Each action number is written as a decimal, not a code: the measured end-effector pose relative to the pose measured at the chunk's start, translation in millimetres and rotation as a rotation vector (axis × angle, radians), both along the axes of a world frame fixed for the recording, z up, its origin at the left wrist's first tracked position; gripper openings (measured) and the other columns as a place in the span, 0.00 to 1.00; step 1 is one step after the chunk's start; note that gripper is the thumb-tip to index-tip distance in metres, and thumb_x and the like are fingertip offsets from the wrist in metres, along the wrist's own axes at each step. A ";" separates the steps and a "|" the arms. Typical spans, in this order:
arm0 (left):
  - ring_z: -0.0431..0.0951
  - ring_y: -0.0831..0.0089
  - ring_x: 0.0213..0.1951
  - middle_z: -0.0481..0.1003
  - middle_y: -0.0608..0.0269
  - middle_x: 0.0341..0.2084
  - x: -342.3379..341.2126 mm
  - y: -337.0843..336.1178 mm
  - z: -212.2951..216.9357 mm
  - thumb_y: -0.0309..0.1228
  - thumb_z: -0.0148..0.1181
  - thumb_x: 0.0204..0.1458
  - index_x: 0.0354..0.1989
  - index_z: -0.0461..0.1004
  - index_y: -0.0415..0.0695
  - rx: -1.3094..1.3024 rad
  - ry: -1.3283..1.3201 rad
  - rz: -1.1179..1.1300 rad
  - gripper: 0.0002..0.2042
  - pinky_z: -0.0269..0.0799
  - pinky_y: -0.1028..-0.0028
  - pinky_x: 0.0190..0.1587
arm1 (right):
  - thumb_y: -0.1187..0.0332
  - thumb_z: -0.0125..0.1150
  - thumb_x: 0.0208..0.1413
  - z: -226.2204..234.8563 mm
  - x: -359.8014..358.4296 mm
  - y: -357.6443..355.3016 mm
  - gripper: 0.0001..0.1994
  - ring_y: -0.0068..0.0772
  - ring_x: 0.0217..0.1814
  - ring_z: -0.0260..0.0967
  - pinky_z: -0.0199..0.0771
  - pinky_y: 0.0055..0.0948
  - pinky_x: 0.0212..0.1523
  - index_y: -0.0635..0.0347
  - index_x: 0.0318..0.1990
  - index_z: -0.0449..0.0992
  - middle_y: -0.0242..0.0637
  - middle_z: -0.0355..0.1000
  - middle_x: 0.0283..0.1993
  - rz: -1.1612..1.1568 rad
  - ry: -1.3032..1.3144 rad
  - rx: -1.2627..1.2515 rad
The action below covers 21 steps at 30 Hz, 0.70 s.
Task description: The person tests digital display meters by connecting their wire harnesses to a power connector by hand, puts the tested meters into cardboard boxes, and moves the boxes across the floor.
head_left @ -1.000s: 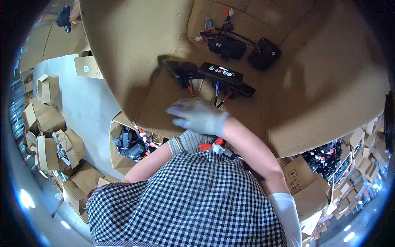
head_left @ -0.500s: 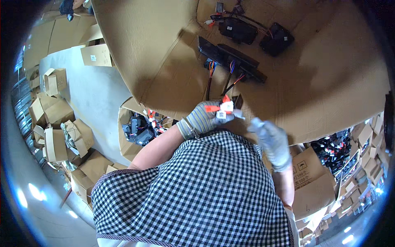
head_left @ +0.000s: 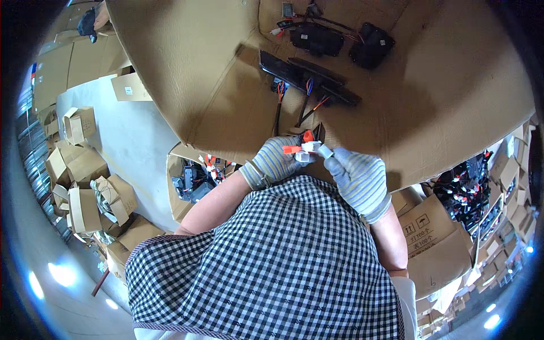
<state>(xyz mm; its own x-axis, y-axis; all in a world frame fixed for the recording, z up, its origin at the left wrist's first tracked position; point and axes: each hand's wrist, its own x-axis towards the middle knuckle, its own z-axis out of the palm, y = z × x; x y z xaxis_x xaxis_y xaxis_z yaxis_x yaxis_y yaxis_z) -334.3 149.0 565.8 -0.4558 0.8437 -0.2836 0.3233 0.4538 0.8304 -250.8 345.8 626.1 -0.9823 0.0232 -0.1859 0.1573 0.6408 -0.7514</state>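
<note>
My left hand [head_left: 279, 160], in a striped knit glove, is closed round a bunch of wire connectors, white [head_left: 309, 148] and red [head_left: 292, 149], whose leads are mostly hidden by the fingers. My gloved right hand [head_left: 362, 182] comes in from the right with fingers bent together, their tips at a light grey connector piece [head_left: 325, 151] beside the white ones. Just beyond, black flat electronic units [head_left: 309, 76] lie on the cardboard, with dark cables and coloured wires [head_left: 280, 90] running down toward my left hand.
A large cardboard surface [head_left: 442, 124] spreads in front of me. Farther off on it lie more black units [head_left: 317, 38] joined by cable. Open boxes of black wired parts stand at left [head_left: 195, 180] and right [head_left: 464, 190]. A closed carton [head_left: 433, 243] sits by my right arm.
My right hand has moved left to the connectors, where half a second ago it was blurred and apart from them. The left hand keeps its hold. The view has shifted slightly.
</note>
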 end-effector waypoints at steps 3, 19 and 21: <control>0.77 0.62 0.31 0.76 0.59 0.27 -0.2 5.5 7.1 0.37 0.59 0.49 0.39 0.74 0.44 -0.078 -0.120 0.072 0.12 0.72 0.70 0.36 | 0.59 0.51 0.54 1.6 -4.6 4.0 0.11 0.43 0.18 0.67 0.63 0.39 0.18 0.55 0.25 0.68 0.40 0.67 0.16 0.116 -0.026 0.151; 0.74 0.52 0.28 0.74 0.52 0.23 -2.9 13.3 7.5 0.42 0.58 0.45 0.30 0.74 0.45 -0.276 0.100 -0.018 0.13 0.70 0.62 0.29 | 0.60 0.51 0.53 -1.5 -6.5 20.8 0.11 0.42 0.22 0.69 0.66 0.40 0.21 0.54 0.25 0.70 0.38 0.70 0.20 0.386 -0.199 0.346; 0.74 0.51 0.28 0.74 0.52 0.23 -2.7 13.8 6.5 0.42 0.58 0.45 0.31 0.74 0.45 -0.328 0.086 -0.040 0.13 0.70 0.62 0.30 | 0.54 0.50 0.55 -9.1 1.1 23.2 0.15 0.32 0.19 0.68 0.65 0.29 0.20 0.56 0.29 0.74 0.34 0.69 0.19 0.298 -0.011 0.184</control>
